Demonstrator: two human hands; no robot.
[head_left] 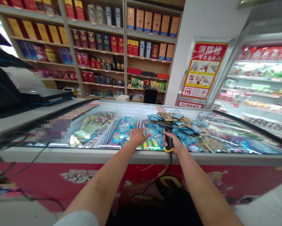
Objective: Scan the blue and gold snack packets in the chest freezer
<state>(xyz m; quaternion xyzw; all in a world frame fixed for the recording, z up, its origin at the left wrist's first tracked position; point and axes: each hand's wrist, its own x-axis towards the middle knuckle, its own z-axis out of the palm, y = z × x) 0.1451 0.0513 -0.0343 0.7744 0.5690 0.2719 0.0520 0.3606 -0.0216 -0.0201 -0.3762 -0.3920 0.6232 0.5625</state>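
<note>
A black handheld barcode scanner with a yellow-trimmed grip (167,137) is being gripped by the closed right hand (176,142) over the glass-topped chest freezer (136,154). The open left hand (137,136) is being laid flat on the blue plastic snack packets (155,128) heaped there. These are probably light, soft and slippery, best pinched by an edge.

a black handheld barcode scanner with a yellow-trimmed grip (168,138) stands roughly upright over the near edge of the freezer, its head pointing far into the pile. a dark cable drops from its base toward the near side. just left of it lie blue ice-cream packets (155,130), heaped loosely and overlapping.
</note>
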